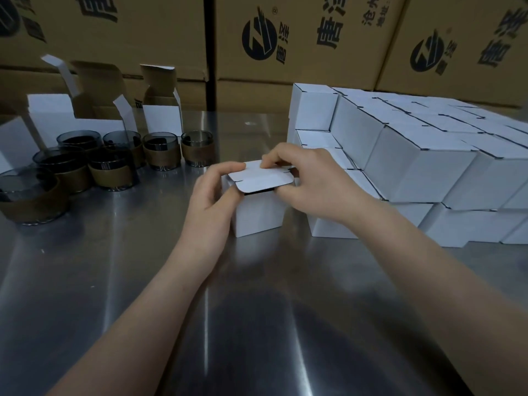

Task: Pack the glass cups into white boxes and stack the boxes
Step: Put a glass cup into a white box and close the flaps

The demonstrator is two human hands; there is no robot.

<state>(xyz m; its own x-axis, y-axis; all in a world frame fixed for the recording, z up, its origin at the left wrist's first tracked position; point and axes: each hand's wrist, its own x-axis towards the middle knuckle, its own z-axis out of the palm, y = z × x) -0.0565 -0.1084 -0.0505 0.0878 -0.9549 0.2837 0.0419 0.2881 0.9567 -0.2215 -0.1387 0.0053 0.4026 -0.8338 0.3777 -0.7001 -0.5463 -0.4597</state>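
A white box (258, 215) stands on the steel counter (257, 310), its lid flap (261, 181) nearly down (a dark gap shows beneath). The left hand (213, 192) grips the box's left side; the right hand (303, 178) pinches the flap. Glass cups (114, 170) cluster left of the box, closed stacked boxes (414, 167) just right of it.

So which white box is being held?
The lone box at centre, lid flap half down, held by the left hand and right hand; the stacked boxes and open boxes go untouched.
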